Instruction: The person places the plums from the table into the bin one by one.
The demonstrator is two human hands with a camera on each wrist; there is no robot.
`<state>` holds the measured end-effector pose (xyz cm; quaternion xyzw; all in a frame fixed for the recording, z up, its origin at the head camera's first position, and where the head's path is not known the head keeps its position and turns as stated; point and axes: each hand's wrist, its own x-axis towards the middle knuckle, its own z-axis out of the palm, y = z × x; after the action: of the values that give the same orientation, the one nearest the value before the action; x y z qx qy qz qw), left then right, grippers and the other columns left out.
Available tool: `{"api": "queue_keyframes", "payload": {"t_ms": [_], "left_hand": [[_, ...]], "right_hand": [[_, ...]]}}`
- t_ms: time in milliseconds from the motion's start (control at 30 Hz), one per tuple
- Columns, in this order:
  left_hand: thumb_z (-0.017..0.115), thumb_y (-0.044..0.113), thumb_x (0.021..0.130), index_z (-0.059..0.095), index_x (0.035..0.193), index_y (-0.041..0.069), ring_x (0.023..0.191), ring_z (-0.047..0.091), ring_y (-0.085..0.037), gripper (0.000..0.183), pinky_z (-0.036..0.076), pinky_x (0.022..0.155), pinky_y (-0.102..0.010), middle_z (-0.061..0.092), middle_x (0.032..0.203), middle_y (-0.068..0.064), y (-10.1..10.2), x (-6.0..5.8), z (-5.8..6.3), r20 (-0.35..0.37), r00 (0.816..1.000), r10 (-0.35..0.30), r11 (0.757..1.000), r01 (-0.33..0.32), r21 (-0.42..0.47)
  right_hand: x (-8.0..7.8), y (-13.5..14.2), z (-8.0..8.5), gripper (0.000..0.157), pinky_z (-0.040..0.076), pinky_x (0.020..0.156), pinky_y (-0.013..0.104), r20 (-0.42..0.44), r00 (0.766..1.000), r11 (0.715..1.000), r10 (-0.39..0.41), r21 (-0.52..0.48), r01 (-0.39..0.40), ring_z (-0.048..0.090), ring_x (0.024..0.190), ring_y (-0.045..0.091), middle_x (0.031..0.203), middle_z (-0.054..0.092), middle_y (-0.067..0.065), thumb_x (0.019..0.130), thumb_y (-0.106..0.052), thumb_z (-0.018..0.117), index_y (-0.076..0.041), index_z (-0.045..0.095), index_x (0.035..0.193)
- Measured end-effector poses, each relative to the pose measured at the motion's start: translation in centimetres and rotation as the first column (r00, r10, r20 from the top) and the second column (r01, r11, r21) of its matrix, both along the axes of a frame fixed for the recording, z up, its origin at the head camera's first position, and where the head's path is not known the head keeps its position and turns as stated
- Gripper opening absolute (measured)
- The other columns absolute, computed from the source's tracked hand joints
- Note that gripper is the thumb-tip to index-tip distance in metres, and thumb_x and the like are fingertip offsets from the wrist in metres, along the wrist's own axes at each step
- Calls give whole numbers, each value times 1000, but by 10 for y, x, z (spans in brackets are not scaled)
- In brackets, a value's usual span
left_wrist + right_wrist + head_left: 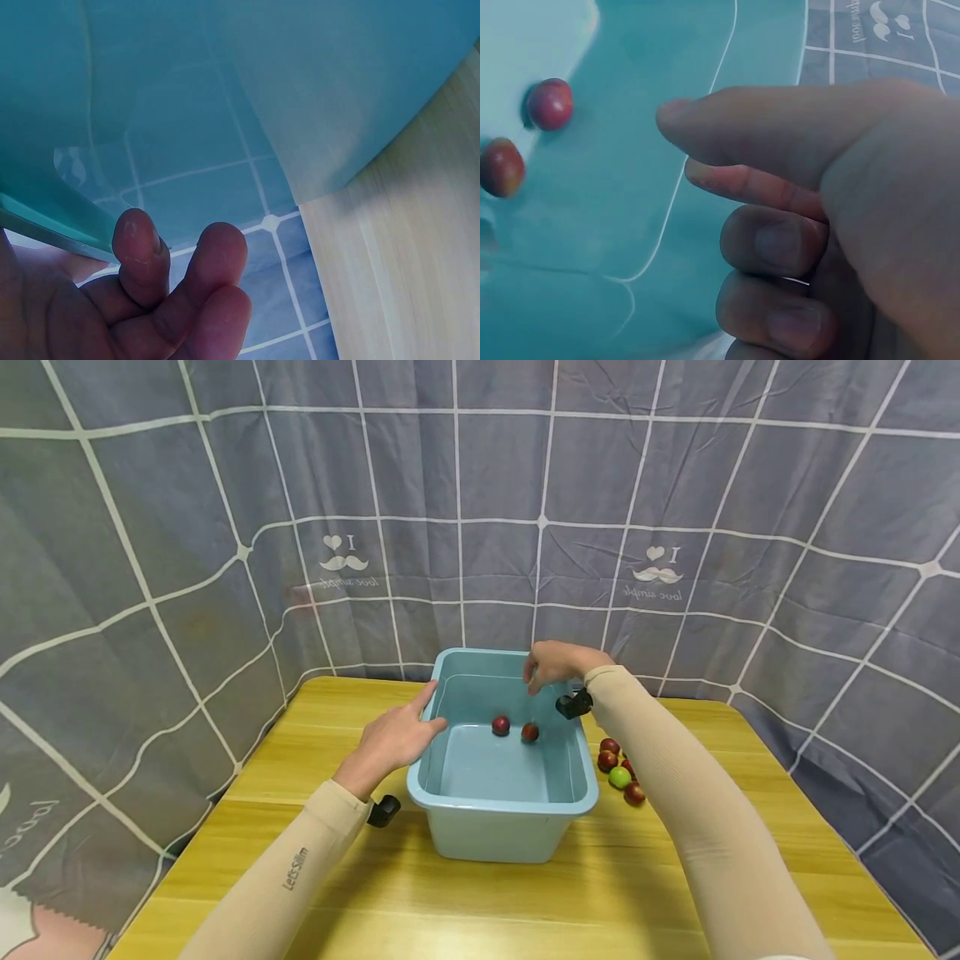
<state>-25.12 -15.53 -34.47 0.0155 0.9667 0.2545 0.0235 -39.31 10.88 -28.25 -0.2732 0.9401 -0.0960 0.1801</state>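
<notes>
A deep light-blue plastic tub (502, 852) stands upright on the table. My left hand (396, 737) holds its left rim, thumb over the inside; in the left wrist view the bent fingers (142, 259) show by the outer wall. The right hand (564, 662) is over the tub's far right corner. Its thumb and forefinger are apart, other fingers loosely curled, with nothing between them in the right wrist view. Two small round red fruits lie inside on the tub's floor: one deep red (501, 725), the other browner (529, 732), with a yellowish patch.
Right of the tub, several red fruits (607, 761) and one green fruit (619, 777) lie bunched on the wooden table (360, 893), partly behind the right sleeve (690, 810). A grey curtain (495, 468) with white grid lines hangs behind the table and along both sides.
</notes>
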Motion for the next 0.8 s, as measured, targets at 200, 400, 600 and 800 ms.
{"api": "queue_keyframes", "payload": {"t_ms": [200, 400, 600, 800], "left_hand": [[42, 52, 97, 11, 163, 36, 93, 64, -28, 74, 45, 57, -37, 57, 144, -12, -1, 0, -1, -9, 1000, -2, 1000, 2, 3], [42, 52, 97, 10, 163, 37, 75, 61, -26, 75, 43, 55, -38, 68, 106, -11, -2, -1, 0, -6, 1000, -5, 1000, 5, 4], [41, 51, 97, 10, 163, 36, 71, 59, -25, 75, 43, 54, -38, 65, 92, -7, -2, -2, 0, -2, 1000, -11, 1000, 11, 7], [41, 52, 96, 10, 163, 37, 72, 60, -25, 75, 43, 54, -38, 65, 90, -8, -2, -2, 0, 0, 1000, -10, 1000, 10, 12]], "right_hand": [[5, 11, -1, 39, 50, 89, 40, -18, 1000, 998, 23, -58, -24, 58, 100, 23, 118, 67, 11, 92, -24, 73, -4, 69, 125], [13, 29, -2, 32, 42, 68, 34, -57, 998, 992, 24, -125, -31, 48, 72, 19, 80, 58, 6, 92, -27, 72, -9, 72, 119], [23, 51, -6, 29, 38, 65, 32, -85, 996, 978, 25, -204, -42, 44, 68, 17, 76, 55, 5, 93, -25, 70, -9, 73, 117], [35, 76, -11, 32, 38, 63, 34, -76, 997, 953, -20, -302, -4, 42, 62, 17, 72, 56, 7, 95, -23, 69, -7, 71, 123]]}}
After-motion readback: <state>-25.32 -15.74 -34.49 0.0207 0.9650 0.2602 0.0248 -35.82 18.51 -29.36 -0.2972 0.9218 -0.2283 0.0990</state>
